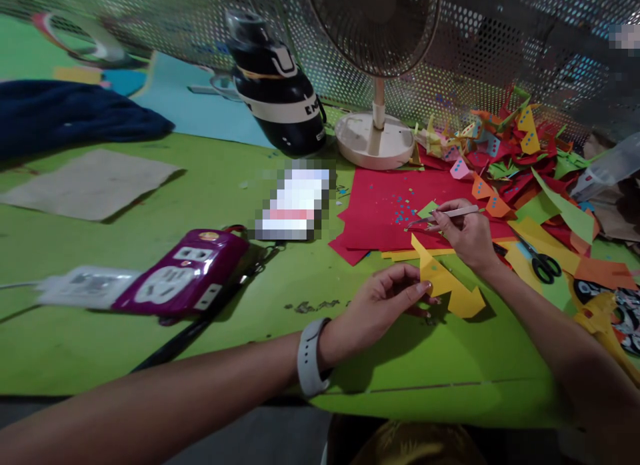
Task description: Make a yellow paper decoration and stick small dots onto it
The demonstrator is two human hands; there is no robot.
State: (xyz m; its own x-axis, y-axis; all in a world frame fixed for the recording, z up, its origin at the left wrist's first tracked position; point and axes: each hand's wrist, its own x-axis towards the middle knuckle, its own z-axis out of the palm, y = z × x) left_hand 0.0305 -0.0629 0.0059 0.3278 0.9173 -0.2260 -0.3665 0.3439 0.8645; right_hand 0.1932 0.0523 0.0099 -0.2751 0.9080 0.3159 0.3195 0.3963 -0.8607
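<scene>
Between the thumb and fingers of my left hand (387, 301) is a yellow paper cutout (453, 285) with a folded, angular outline, held just above the green table. My right hand (467, 235) pinches a pair of metal tweezers (457, 213). Their tips point left, over a stack of red paper (373, 215). Tiny blue and green paper bits (404, 210) lie scattered on that red sheet near the tips. A small green paper piece (427, 210) lies just behind the tweezers. Whether the tips grip a bit is too small to tell.
Scissors with dark green handles (545, 266) lie right of my right hand. Behind are a heap of paper scraps (525, 138), a fan (377, 141) and a dark bottle (280, 91). A phone (295, 201) and a purple power strip (185, 275) lie to the left.
</scene>
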